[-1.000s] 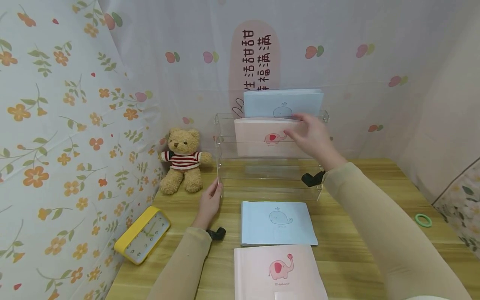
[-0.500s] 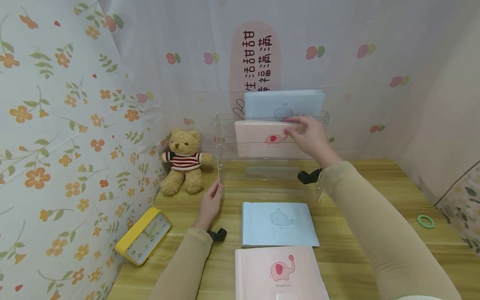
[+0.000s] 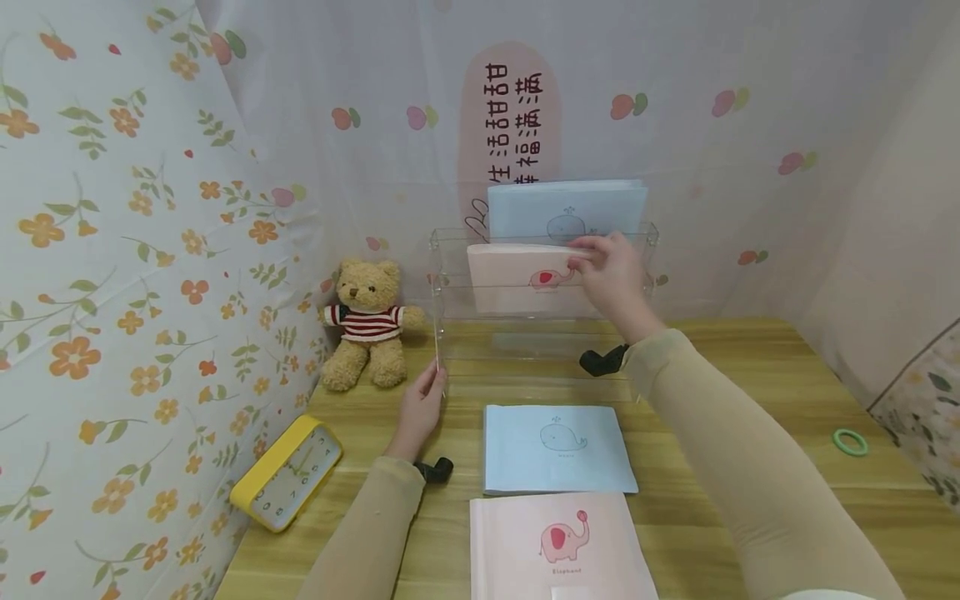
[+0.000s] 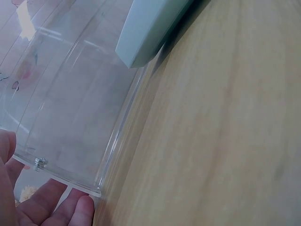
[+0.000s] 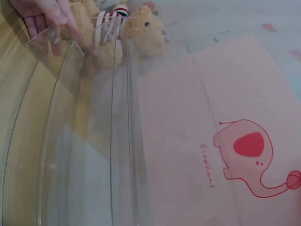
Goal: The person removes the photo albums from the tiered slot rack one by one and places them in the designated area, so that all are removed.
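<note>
Nearest on the wooden table lie a pink elephant booklet and, just beyond it, a blue whale booklet, both flat and untouched. Beyond them the left hand steadies the clear acrylic rack, its fingers pinching the rack's front left corner. Farther back the right hand grips the top edge of a pink booklet in the rack, seemingly seating it in the tier before the blue booklet at the back; next likely comes letting go and reaching for a table booklet.

Pink elephant booklet, pale-blue whale booklet, yellow clock.
</note>
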The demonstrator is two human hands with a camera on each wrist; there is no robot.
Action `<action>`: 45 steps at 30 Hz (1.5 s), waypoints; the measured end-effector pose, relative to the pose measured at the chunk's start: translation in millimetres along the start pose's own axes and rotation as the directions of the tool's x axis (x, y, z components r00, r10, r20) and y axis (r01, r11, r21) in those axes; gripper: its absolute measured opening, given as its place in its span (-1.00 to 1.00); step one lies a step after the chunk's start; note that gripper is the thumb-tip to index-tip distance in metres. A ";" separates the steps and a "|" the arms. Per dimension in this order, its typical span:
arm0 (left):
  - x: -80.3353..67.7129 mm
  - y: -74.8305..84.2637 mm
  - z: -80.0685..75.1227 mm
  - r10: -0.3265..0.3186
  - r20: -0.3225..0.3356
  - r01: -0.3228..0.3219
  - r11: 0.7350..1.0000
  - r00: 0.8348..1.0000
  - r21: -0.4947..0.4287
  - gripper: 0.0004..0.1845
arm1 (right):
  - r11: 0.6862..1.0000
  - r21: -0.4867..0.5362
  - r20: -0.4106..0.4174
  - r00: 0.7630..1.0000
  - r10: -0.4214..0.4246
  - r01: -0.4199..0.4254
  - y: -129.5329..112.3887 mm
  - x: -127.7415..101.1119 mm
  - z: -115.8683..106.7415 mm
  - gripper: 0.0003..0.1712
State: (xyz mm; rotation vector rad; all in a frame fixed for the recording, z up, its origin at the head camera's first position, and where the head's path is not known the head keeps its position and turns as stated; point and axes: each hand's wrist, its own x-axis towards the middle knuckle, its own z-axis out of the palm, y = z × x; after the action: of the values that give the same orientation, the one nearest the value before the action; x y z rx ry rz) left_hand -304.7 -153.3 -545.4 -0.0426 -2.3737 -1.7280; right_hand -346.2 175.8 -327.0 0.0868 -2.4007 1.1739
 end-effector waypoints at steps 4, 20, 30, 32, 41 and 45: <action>0.1 -1.1 0.4 -0.006 0.002 0.006 1.000 1.000 -0.013 -0.46 | 0.998 0.051 -0.081 0.996 -0.029 0.033 -8.7 -5.3 -4.7 -0.73; 0.1 -0.4 -1.6 0.007 -0.013 -0.008 1.000 1.000 -0.020 -0.48 | 0.969 0.051 -0.391 0.898 -0.203 0.242 18.1 -71.7 -69.1 -0.76; -0.5 -0.3 -1.4 0.000 0.004 0.000 1.000 1.000 -0.024 -0.47 | 0.992 0.004 -0.498 0.861 -0.106 0.125 81.4 -133.8 -104.6 -0.74; 0.2 -0.7 -0.7 -0.007 0.008 0.007 1.000 1.000 -0.027 -0.46 | 0.997 -0.009 -0.521 0.851 -0.066 0.072 90.2 -142.8 -114.2 -0.74; 1.6 -4.5 -0.2 -0.003 0.003 0.003 1.000 1.000 -0.021 -0.45 | 0.998 -0.022 -0.652 0.758 0.031 -0.060 111.3 -163.8 -147.3 -0.66; 2.1 -5.5 -0.9 -0.008 0.011 0.008 1.000 1.000 -0.030 -0.44 | 0.993 -0.011 -0.689 0.720 0.075 -0.114 112.7 -171.3 -155.9 -0.69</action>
State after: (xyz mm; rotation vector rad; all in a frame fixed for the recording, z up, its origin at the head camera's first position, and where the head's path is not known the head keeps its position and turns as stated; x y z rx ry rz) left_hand -307.5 -156.1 -549.9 -0.0468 -2.3583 -1.7720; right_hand -163.2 341.3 -401.1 -0.4310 -1.7684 0.9518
